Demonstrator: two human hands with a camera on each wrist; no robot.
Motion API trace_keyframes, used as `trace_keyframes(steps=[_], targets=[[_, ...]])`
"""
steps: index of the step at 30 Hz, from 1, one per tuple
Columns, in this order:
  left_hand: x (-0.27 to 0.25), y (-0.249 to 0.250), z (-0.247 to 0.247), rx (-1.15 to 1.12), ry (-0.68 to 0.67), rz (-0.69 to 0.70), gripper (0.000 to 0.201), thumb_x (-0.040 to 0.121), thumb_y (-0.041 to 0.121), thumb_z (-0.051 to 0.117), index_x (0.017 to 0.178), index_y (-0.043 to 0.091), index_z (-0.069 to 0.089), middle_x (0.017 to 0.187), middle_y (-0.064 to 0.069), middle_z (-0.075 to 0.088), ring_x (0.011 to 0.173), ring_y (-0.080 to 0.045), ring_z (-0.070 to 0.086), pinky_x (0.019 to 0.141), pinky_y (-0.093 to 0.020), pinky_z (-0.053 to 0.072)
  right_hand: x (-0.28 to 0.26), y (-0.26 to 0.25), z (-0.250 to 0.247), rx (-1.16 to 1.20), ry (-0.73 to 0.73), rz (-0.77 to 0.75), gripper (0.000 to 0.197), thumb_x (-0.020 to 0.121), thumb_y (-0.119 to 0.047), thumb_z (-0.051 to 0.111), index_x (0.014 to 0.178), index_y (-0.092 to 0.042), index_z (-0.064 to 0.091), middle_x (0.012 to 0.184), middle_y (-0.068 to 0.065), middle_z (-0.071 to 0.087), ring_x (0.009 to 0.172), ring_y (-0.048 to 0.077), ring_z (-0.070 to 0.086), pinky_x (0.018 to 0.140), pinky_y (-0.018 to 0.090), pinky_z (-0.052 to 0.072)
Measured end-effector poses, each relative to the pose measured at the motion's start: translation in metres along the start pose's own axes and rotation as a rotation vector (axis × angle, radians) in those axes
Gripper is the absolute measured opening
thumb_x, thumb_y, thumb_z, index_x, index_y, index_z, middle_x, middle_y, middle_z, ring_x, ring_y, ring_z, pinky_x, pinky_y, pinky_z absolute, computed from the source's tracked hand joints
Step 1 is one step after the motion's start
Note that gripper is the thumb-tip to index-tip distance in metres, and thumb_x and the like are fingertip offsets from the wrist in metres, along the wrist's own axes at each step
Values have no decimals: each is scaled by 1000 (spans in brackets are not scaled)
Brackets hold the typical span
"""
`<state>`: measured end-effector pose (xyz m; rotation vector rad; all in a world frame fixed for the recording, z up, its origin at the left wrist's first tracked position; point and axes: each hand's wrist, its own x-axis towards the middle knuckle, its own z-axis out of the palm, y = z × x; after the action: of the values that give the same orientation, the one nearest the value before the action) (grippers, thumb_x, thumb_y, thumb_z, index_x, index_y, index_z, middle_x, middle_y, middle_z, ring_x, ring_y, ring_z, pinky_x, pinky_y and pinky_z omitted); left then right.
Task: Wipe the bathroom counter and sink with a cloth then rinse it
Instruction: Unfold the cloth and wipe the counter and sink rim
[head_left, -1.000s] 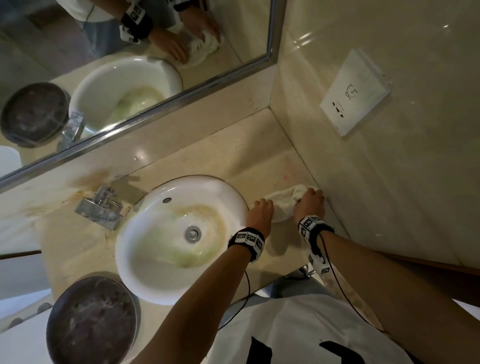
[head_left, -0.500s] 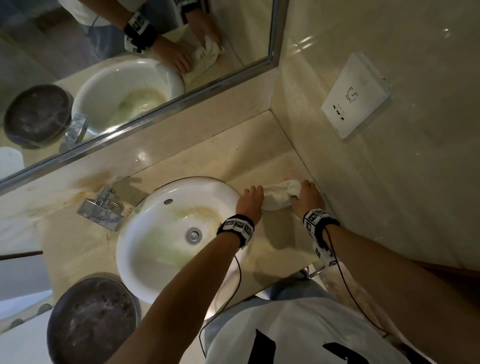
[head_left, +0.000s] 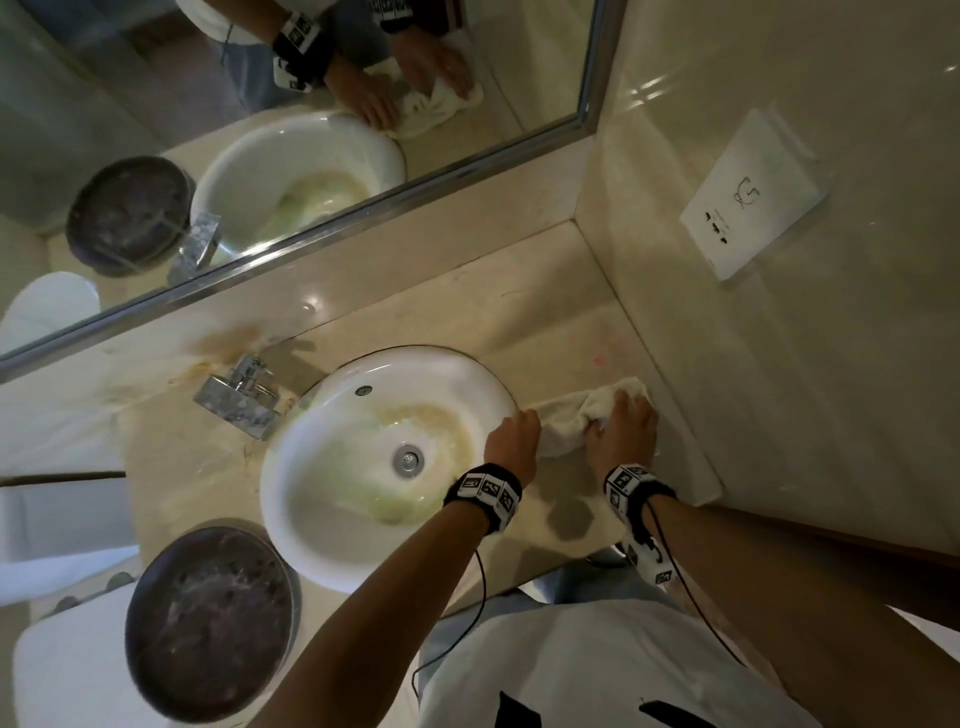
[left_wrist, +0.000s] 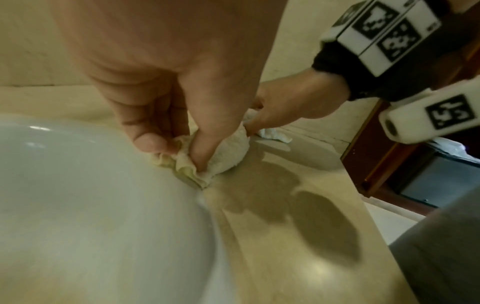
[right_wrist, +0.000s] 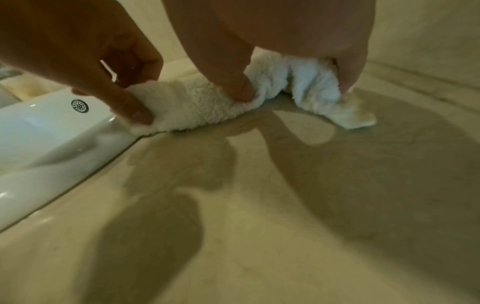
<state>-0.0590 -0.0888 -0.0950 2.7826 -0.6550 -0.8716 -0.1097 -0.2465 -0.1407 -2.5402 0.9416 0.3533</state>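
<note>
A white terry cloth (head_left: 563, 423) lies bunched on the beige counter (head_left: 545, 322), between the white sink (head_left: 332, 499) and the right wall. My left hand (head_left: 514, 436) pinches its left end at the sink's rim; the pinch on the cloth (left_wrist: 228, 152) shows in the left wrist view. My right hand (head_left: 623, 426) grips the right end, with thumb and fingers curled into the cloth (right_wrist: 194, 105). The sink (right_wrist: 52, 127) has yellow-green stains around its drain.
A chrome faucet (head_left: 241, 392) stands behind the sink on the left. A dark round container (head_left: 208, 623) sits at the counter's near left. The mirror (head_left: 260, 130) runs along the back. The right wall carries a white socket plate (head_left: 748, 202).
Both hands slid the cloth a short way toward the mirror, then back toward the front edge. They kept hold of it, and it now lies more stretched between them.
</note>
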Motion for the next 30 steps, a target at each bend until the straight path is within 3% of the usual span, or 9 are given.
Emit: trace_keyframes(steps=[5, 12, 16, 23, 30], targets=[[17, -7, -13, -36, 19, -46, 26, 84, -2, 56, 109, 6, 50, 108, -15, 58, 94, -35, 61, 70, -41, 51, -4, -10, 14, 42, -32, 37, 78, 92, -32, 63, 154, -3, 27, 158, 28, 21, 146, 44, 17, 119, 55, 22], [47, -8, -30, -70, 18, -86, 19, 91, 7, 55, 110, 5, 52, 110, -14, 58, 97, -34, 61, 72, -37, 46, 6, -14, 12, 15, -78, -96, 81, 90, -25, 62, 156, -2, 21, 163, 24, 14, 150, 41, 9, 122, 55, 16], [63, -18, -37, -102, 31, -104, 22, 95, 15, 55, 113, 5, 50, 112, -15, 56, 98, -34, 60, 73, -39, 46, 15, -24, 11, 10, -105, -161, 82, 91, -25, 61, 157, -1, 20, 164, 23, 11, 152, 41, 6, 122, 56, 15], [89, -45, -55, -107, 77, -137, 28, 91, 10, 57, 118, 4, 48, 116, -17, 55, 99, -37, 60, 70, -39, 46, 35, -55, 11, -54, -143, -297, 82, 94, -27, 60, 157, 1, 16, 165, 25, 6, 152, 42, 2, 124, 52, 10], [113, -88, -80, -50, 124, -201, 41, 91, 8, 58, 129, 5, 43, 123, -16, 54, 108, -35, 58, 81, -41, 50, 64, -106, 14, -82, -194, -400, 87, 95, -35, 58, 159, -1, 10, 166, 23, 0, 153, 39, -3, 125, 48, 6]])
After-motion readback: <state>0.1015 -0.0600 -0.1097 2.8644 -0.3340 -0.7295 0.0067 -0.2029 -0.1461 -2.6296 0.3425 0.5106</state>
